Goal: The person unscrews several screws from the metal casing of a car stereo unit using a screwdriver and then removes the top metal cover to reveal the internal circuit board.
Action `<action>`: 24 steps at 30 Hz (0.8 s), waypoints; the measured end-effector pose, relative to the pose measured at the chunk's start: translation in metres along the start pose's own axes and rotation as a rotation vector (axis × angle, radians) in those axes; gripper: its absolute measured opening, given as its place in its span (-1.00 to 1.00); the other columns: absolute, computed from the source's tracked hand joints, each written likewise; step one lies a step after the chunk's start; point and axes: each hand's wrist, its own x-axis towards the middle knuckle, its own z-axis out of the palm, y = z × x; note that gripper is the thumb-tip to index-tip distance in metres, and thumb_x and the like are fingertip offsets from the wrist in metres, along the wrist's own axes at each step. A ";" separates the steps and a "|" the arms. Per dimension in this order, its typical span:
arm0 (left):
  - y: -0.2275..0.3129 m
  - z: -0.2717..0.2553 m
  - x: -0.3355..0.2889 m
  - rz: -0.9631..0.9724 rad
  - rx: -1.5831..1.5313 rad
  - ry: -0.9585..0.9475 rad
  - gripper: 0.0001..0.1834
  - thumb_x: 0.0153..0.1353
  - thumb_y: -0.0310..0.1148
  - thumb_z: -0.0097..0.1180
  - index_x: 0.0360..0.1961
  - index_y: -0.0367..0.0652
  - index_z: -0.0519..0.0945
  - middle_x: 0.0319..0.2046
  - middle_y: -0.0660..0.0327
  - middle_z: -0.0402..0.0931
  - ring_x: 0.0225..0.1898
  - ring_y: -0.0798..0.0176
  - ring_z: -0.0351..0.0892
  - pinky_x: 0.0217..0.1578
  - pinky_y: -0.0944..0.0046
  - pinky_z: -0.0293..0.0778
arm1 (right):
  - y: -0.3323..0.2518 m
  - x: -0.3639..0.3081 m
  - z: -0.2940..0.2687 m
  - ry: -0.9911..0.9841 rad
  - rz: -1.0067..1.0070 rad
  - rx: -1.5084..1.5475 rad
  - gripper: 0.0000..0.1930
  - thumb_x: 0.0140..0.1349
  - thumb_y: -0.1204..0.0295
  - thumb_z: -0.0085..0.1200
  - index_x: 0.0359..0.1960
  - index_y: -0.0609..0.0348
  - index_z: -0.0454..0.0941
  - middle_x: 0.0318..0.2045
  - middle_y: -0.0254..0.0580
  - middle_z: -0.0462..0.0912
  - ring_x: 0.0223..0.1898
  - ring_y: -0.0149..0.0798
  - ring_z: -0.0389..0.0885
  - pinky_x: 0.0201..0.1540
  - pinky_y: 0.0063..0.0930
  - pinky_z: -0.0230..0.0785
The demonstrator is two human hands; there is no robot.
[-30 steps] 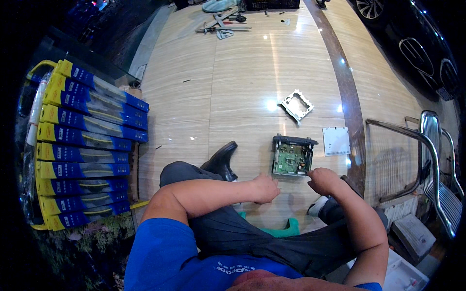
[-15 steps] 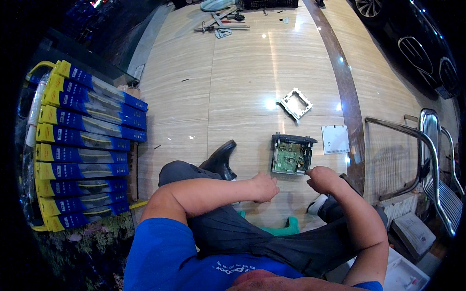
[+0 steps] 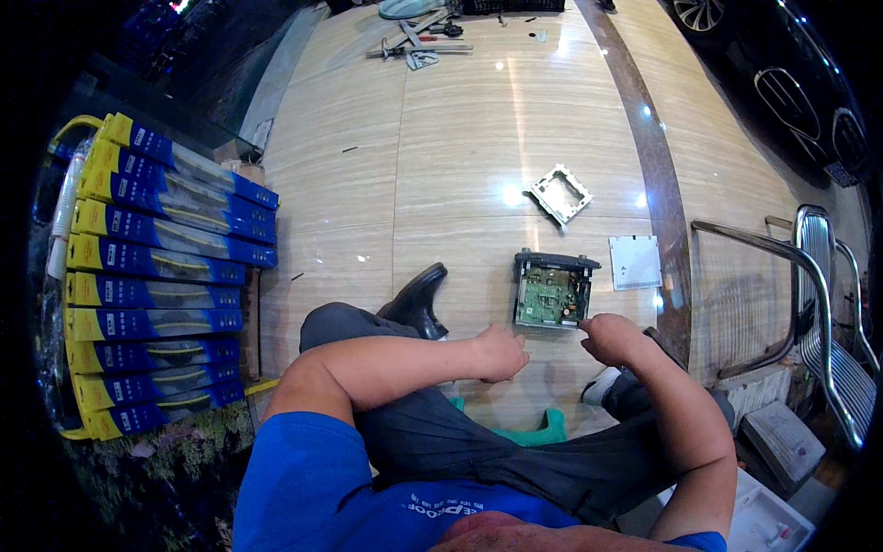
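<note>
From my remote seat, little differs from half a second ago: both forearms stay low over the crossed legs, and the open electronics box (image 3: 550,292) with its green circuit board keeps its spot on the tan floor (image 3: 460,166), just past centre at about 2 o'clock. My left hand (image 3: 499,352) stays curled into a loose fist near the box's lower left corner, gripping nothing I can see. My right hand (image 3: 611,336) has its fingers bent, fingertips at the box's lower right corner; I cannot tell whether they pinch anything.

Beyond the box at 12 o'clock lies a pale square frame (image 3: 559,192), tilted. Just right of the box, at 3 o'clock from it, lies a flat white square cover plate (image 3: 635,262).

At 9 o'clock of the view, a rack of long flat packages (image 3: 156,276) in yellow and blue is stacked in slanted rows, each with a clear window strip. At 4 o'clock, white boxes (image 3: 782,442) sit beside a chrome chair frame (image 3: 809,276).
</note>
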 end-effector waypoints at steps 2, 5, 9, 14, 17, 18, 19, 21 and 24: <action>-0.001 0.000 0.000 0.000 0.002 0.011 -0.55 0.17 -0.05 0.26 -0.05 -0.16 0.64 -0.02 -0.02 0.54 0.02 -0.10 0.56 -0.11 -0.09 0.51 | -0.001 0.000 -0.001 -0.002 -0.006 -0.006 -0.76 0.23 0.30 0.07 -0.28 0.23 0.64 -0.28 0.11 0.70 -0.16 0.12 0.67 -0.06 -0.01 0.51; 0.000 -0.004 0.000 -0.007 -0.003 -0.050 -0.63 0.24 -0.18 0.12 0.00 -0.15 0.58 0.08 -0.05 0.48 0.06 -0.11 0.54 -0.04 -0.14 0.46 | 0.001 0.000 0.000 -0.012 0.016 0.003 -0.76 0.23 0.30 0.06 -0.28 0.23 0.63 -0.28 0.12 0.70 -0.16 0.13 0.67 -0.06 -0.01 0.51; -0.003 0.000 0.001 0.030 0.008 0.008 -0.70 0.23 -0.23 0.10 -0.11 -0.16 0.59 -0.10 -0.02 0.53 -0.07 -0.12 0.60 -0.12 -0.13 0.49 | 0.009 0.002 0.004 -0.016 -0.001 -0.012 -0.70 0.24 0.28 0.07 -0.07 0.16 0.58 -0.27 0.12 0.68 -0.14 0.16 0.64 -0.04 0.02 0.48; 0.000 -0.003 -0.002 0.026 -0.025 0.050 -0.64 0.11 -0.15 0.29 -0.17 -0.17 0.65 -0.14 -0.01 0.58 -0.08 -0.08 0.61 -0.16 -0.05 0.51 | 0.003 0.002 0.000 -0.031 0.011 -0.006 -0.72 0.23 0.29 0.06 -0.11 0.15 0.61 -0.24 0.11 0.69 -0.13 0.15 0.65 -0.04 0.01 0.49; 0.002 -0.006 -0.002 0.018 0.014 0.031 -0.64 0.12 -0.14 0.28 -0.15 -0.16 0.66 -0.14 -0.01 0.58 -0.08 -0.07 0.61 -0.16 -0.04 0.52 | 0.001 0.000 -0.002 -0.001 0.001 -0.002 -0.75 0.23 0.31 0.06 -0.26 0.25 0.64 -0.26 0.11 0.70 -0.15 0.12 0.67 -0.07 -0.01 0.52; 0.002 -0.006 -0.002 0.014 0.006 0.033 -0.64 0.13 -0.14 0.28 -0.15 -0.16 0.65 -0.14 -0.02 0.58 -0.08 -0.06 0.62 -0.15 -0.03 0.52 | 0.001 -0.001 -0.002 -0.015 -0.009 -0.007 -0.75 0.23 0.31 0.06 -0.26 0.25 0.64 -0.26 0.11 0.70 -0.15 0.12 0.67 -0.08 -0.01 0.52; 0.002 -0.006 -0.002 0.010 -0.002 0.034 -0.64 0.14 -0.13 0.27 -0.16 -0.16 0.65 -0.14 -0.02 0.58 -0.08 -0.06 0.62 -0.15 -0.02 0.52 | 0.002 -0.001 -0.001 -0.009 -0.002 -0.005 -0.75 0.23 0.31 0.06 -0.26 0.25 0.64 -0.26 0.11 0.70 -0.15 0.12 0.67 -0.08 -0.01 0.52; 0.001 -0.004 -0.003 0.026 0.011 0.052 -0.64 0.15 -0.12 0.27 -0.16 -0.16 0.64 -0.15 -0.03 0.58 -0.08 -0.07 0.62 -0.16 -0.02 0.53 | 0.003 -0.001 0.003 0.009 -0.010 -0.006 -0.75 0.22 0.32 0.05 -0.28 0.25 0.65 -0.26 0.09 0.70 -0.14 0.11 0.67 -0.08 -0.02 0.53; 0.001 -0.006 -0.002 0.040 0.013 0.043 -0.63 0.16 -0.11 0.25 -0.16 -0.17 0.63 -0.16 -0.05 0.57 -0.09 -0.09 0.63 -0.16 -0.03 0.54 | 0.003 -0.002 0.002 -0.001 0.005 -0.008 -0.77 0.20 0.34 0.04 -0.32 0.25 0.66 -0.26 0.07 0.71 -0.17 0.10 0.68 -0.10 -0.03 0.54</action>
